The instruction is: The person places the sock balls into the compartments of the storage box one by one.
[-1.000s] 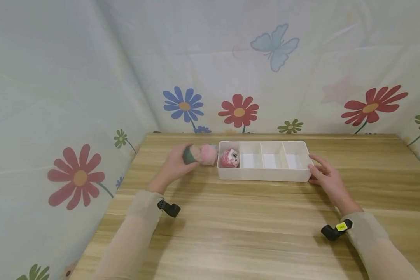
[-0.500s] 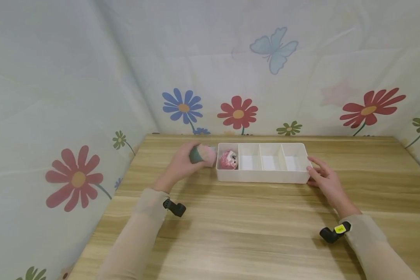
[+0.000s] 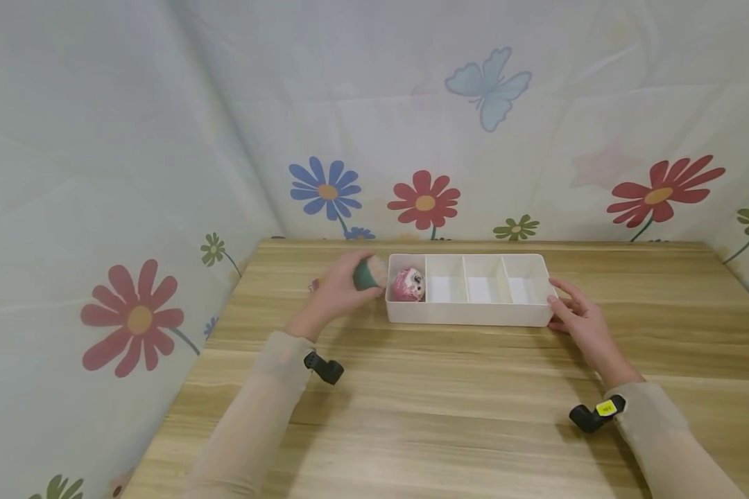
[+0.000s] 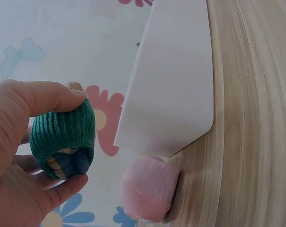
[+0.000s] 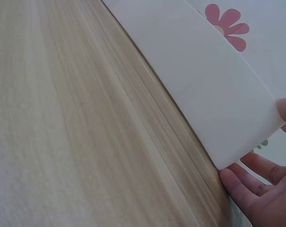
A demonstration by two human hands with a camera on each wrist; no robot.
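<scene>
My left hand (image 3: 339, 285) grips a green ribbed rolled-up sock (image 4: 63, 130) with a beige part, held above the table beside the left end of a white divided box (image 3: 468, 314). Thumb and fingers lie on opposite sides of the roll. In the left wrist view a pink rolled-up sock (image 4: 148, 189) rests on the table by the box's end; the head view hides it behind hand and green roll. A pink-and-white rolled-up sock with a face pattern (image 3: 408, 285) sits in the leftmost compartment. My right hand (image 3: 583, 322) holds the box's right end, thumb at the rim, fingers lower down.
A small pink and yellow bit (image 3: 314, 285) shows just left of my left hand, too covered to identify. The wooden table (image 3: 449, 402) meets a flower-printed curtain (image 3: 374, 125) behind the box and at the left.
My left hand has moved right with the green rolled-up sock, up to the box's left end, covering the pink one. The small pink and yellow bit has come into sight. My right hand stays put.
</scene>
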